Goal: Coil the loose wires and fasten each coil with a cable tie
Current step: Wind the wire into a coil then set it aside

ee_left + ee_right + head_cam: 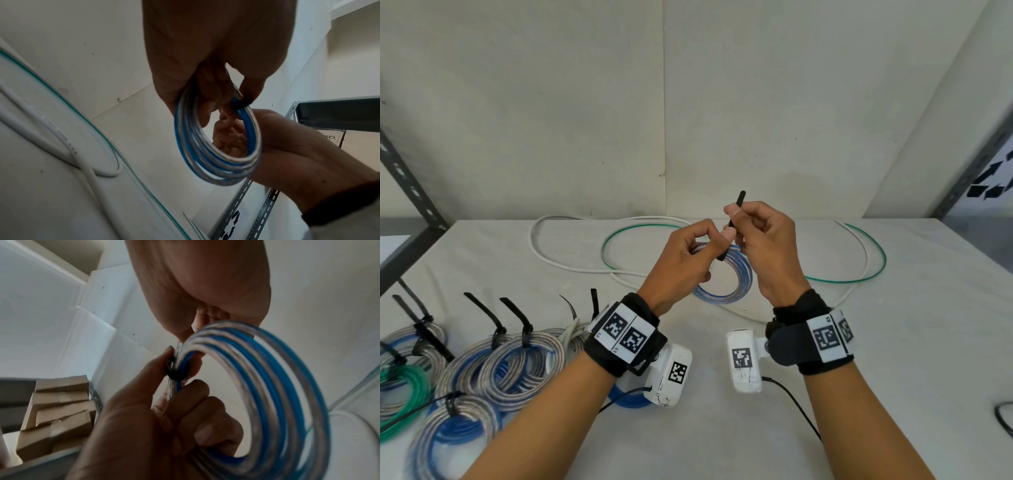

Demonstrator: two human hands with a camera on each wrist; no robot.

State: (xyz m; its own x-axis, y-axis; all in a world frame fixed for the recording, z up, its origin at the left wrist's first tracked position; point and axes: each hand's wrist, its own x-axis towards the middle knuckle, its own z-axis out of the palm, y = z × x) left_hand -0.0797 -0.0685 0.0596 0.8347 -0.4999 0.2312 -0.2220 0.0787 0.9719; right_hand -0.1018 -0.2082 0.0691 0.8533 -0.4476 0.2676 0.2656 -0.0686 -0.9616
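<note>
Tied coils (517, 359) lie near left. My left hand (681, 263) grips the blue coil (736, 277); my right hand (763, 246) pinches its cable tie (734, 216). White wire (571, 263) and green wire (859, 277) remain loose, far.

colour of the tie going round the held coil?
Black. The cable tie wraps the blue-and-clear coil; the right wrist view shows it best.

No word or number can be read. The white cable (51, 129) beside the green wire (115, 146) carries small print, perhaps digits, too blurred to make out.
</note>
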